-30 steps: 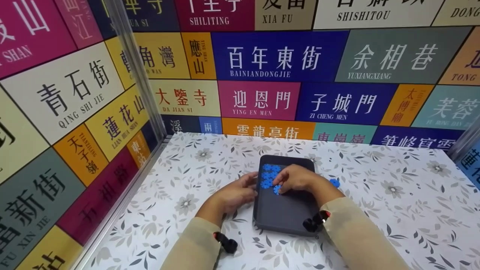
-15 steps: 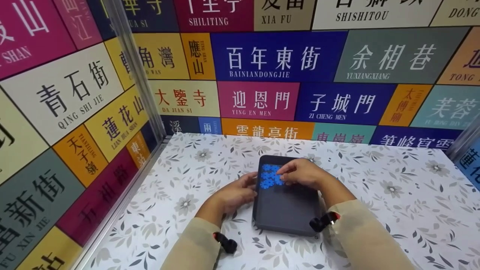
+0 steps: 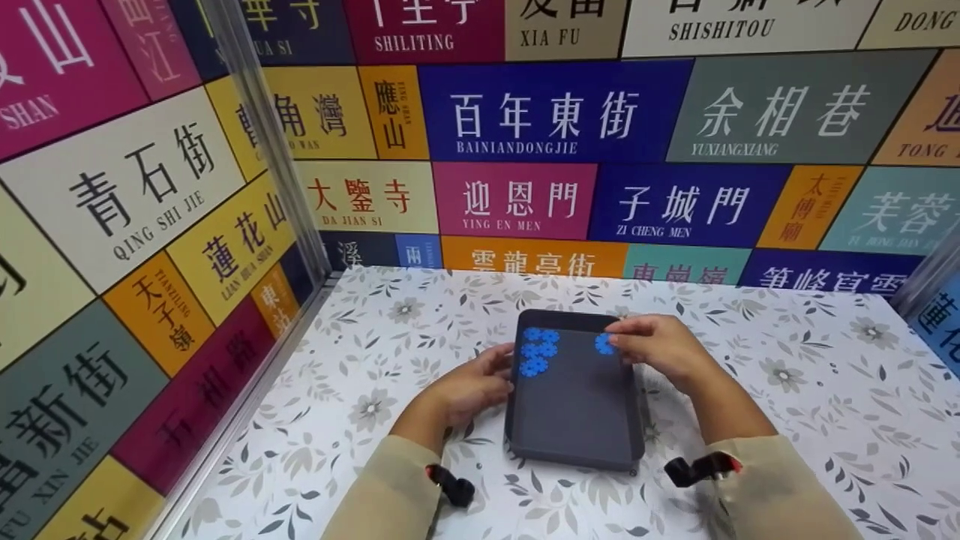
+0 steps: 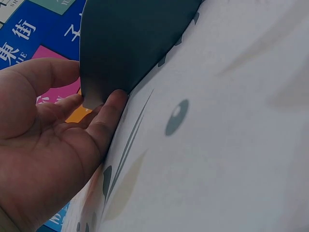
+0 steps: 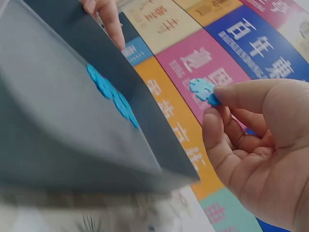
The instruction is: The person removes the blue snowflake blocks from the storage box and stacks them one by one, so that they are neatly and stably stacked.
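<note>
A dark gray tray [image 3: 574, 420] lies face up, blue flower-shaped pieces [image 3: 534, 351] clustered in its far left corner; another blue piece [image 3: 604, 343] is pinched by the right hand [image 3: 664, 350] near the far right corner.

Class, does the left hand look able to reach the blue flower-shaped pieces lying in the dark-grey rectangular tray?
Probably yes: only the tray's rim separates the left hand from the pieces.
</note>
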Tool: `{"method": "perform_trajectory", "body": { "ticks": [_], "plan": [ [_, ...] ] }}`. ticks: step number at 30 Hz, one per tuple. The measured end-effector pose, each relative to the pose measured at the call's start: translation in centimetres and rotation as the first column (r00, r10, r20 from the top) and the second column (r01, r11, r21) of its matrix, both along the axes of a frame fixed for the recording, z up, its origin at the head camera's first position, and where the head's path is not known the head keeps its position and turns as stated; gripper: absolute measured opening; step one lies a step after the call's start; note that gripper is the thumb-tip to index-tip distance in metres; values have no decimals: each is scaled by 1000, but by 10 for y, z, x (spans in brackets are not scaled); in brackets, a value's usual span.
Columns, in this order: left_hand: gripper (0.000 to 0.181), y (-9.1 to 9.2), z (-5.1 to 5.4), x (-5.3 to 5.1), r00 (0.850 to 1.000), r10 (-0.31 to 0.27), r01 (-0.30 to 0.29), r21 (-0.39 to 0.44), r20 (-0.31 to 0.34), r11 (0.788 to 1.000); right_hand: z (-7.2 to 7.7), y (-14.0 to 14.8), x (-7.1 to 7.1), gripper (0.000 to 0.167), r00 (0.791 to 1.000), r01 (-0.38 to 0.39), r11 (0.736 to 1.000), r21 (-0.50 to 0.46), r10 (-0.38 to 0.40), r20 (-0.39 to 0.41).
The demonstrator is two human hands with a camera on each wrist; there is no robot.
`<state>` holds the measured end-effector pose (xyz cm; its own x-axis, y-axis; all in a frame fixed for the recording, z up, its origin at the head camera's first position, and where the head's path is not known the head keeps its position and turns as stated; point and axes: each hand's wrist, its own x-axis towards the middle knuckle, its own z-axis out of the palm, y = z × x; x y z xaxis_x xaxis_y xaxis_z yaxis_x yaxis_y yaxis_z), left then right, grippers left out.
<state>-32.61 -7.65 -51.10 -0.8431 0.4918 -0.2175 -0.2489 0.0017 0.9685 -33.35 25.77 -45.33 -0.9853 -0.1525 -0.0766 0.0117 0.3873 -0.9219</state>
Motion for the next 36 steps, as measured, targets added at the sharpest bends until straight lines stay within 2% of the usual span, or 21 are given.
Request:
{"method": "perform_trajectory", "body": {
  "ticks": [7, 13, 16, 20, 25, 30, 36],
  "plan": [
    [84, 0, 0, -1, 1000, 3, -3, -8, 3, 1000, -7, 37, 5, 49, 994, 98, 990, -98, -93, 52],
    [84, 0, 2, -1, 1000, 4, -4, -24, 10, 1000, -20, 60, 1, 37, 989, 140, 974, -177, -129, 70],
    [84, 0, 2, 0, 1000, 3, -2, -25, 14, 1000, -30, 69, -2, 31, 981, 178, 971, -162, -163, 102],
    [84, -1, 2, 0, 1000, 3, -2, -33, 12, 999, -42, 79, -4, 34, 967, 234, 967, -98, -220, 132],
    [83, 0, -2, -1, 1000, -5, 5, 2, 3, 1000, -53, 86, -4, 37, 959, 261, 962, -84, -248, 138],
    [83, 1, -4, -2, 1000, -1, 1, 17, 5, 1000, -58, 88, -4, 42, 952, 277, 957, -83, -261, 162],
    [85, 0, -3, -3, 1000, 4, -4, 12, 9, 1000, -61, 88, -4, 41, 952, 286, 954, -87, -273, 139]
  ]
}}
